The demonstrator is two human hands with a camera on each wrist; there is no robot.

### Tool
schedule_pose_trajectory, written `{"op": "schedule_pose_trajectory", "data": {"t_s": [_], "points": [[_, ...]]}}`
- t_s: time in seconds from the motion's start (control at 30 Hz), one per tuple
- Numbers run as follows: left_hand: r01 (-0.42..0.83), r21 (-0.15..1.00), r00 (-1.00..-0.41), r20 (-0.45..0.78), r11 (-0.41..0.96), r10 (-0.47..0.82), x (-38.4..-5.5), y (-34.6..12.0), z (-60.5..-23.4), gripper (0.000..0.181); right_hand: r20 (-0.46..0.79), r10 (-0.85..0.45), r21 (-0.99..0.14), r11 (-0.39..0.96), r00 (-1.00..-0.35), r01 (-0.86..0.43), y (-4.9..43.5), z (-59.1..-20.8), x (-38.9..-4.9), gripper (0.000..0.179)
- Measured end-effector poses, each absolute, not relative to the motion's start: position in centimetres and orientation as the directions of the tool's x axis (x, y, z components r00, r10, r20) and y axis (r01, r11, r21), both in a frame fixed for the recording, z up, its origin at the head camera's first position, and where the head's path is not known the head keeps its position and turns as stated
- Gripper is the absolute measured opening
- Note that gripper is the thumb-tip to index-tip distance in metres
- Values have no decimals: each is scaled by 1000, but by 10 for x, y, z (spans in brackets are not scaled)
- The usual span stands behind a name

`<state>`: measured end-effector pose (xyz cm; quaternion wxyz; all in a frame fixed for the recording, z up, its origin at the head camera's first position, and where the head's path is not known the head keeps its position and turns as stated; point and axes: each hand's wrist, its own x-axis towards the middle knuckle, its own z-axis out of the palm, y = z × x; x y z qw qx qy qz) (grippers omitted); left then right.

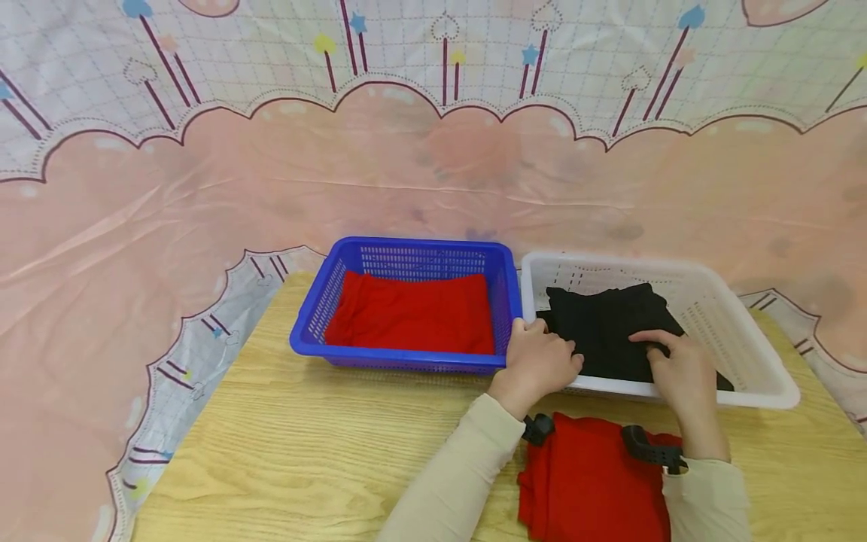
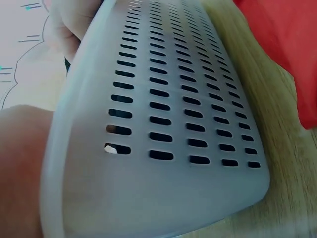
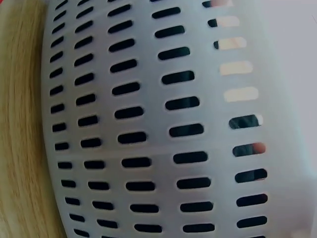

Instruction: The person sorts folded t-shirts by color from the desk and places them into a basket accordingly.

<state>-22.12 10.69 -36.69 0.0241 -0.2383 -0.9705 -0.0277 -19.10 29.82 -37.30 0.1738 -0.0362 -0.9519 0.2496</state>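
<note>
A folded black cloth [image 1: 603,324] lies in the white slotted basket [image 1: 752,339] on the right. My right hand [image 1: 684,369] reaches over the basket's front rim, its bent index finger and thumb spread apart on the cloth's right part. At the basket's front left corner, my left hand [image 1: 542,357] bends down over the cloth's left edge, its fingertips largely hidden. In the left wrist view the basket's slotted wall [image 2: 173,119] blocks most of the inside. The same wall [image 3: 148,119] fills the right wrist view, with bits of skin showing through its slots.
Left of the white basket stands a blue basket [image 1: 301,335] holding a folded red cloth [image 1: 420,312]. Another folded red cloth [image 1: 596,482] lies on the wooden table [image 1: 305,444] beneath my forearms. A patterned sheet [image 1: 406,165] hangs behind the baskets.
</note>
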Motion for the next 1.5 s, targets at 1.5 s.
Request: {"op": "schedule_pose_trajectory", "data": {"t_s": [1.5], "points": [[519, 123, -818, 360, 846, 449, -217, 101, -382, 28, 263, 208, -702, 711, -942, -39, 309, -373, -185, 39]]}}
